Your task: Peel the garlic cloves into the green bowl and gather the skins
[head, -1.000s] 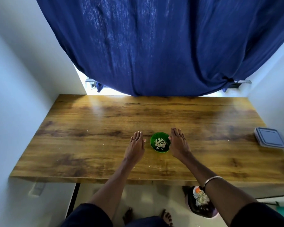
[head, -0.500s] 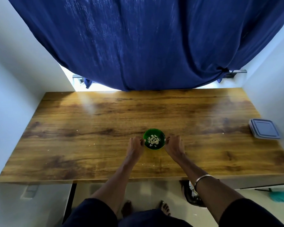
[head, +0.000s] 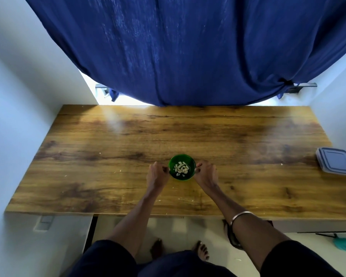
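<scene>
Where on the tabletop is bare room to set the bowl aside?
Bare wood runs left of the left hand, behind the green bowl toward the curtain, and between the right hand and the blue lid. Only the centre is crowded.

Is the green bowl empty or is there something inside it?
Not empty. The green bowl holds a small pile of pale peeled garlic cloves at its bottom, far from full.
</scene>
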{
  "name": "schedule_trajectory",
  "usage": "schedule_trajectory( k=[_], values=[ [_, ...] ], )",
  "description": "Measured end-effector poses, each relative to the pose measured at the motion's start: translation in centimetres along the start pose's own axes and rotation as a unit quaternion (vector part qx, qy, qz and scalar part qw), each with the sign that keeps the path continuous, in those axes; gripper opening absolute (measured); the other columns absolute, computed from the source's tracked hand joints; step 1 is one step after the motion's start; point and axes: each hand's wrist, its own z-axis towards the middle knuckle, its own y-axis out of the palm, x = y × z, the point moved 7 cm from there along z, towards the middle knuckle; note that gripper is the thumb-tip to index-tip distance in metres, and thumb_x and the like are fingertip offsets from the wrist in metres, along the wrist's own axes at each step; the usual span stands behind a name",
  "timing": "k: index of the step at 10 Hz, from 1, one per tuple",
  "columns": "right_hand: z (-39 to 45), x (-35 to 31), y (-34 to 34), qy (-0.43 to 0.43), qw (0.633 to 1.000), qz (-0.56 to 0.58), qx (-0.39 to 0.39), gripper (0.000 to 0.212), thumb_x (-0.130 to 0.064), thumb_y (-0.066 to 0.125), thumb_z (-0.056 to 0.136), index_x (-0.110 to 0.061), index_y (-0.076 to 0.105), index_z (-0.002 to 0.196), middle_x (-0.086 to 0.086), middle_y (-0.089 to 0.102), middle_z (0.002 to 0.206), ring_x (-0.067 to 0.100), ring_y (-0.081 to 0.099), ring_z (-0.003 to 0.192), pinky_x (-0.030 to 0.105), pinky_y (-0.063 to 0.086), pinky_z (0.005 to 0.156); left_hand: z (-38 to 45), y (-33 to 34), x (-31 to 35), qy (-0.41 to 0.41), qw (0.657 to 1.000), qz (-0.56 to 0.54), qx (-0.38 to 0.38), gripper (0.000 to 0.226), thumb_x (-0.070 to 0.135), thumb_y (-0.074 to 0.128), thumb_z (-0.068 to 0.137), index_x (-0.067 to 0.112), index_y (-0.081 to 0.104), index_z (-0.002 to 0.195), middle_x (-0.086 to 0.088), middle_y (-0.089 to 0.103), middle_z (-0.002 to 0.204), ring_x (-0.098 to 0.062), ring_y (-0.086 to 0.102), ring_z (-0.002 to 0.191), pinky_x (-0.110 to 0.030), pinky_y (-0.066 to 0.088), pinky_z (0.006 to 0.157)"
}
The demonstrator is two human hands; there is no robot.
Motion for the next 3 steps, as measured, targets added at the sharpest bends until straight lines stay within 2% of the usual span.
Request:
schedule_trajectory(
  k=[2,3],
  values=[
    [0.0,-1.5,1.7,-0.016,1.000,-0.007,-0.017,0.015,-0.010,0.063,0.088,-0.007,0.071,0.100,0.011,0.073,0.092,0.026,0.068,0.077,0.028,0.047,0.058,0.0,-2.1,-1.5,-0.023,1.000,0.007,0.002,0.015,0.010,0.069,0.088,0.007,0.080,0.077,-0.006,0.070,0.062,-0.021,0.067,0.055,-0.020,0.032,0.038],
    [0.1,-1.6,1.4,-0.024,1.000,-0.001,-0.001,0.011,-0.012,0.062,0.091,-0.009,0.069,0.098,0.010,0.073,0.091,0.025,0.068,0.076,0.031,0.051,0.058,-0.1,-2.5,-1.4,-0.015,1.000,0.022,0.000,0.025,0.011,0.061,0.093,0.005,0.074,0.072,-0.004,0.062,0.060,-0.018,0.057,0.053,-0.021,0.029,0.038]
  ],
)
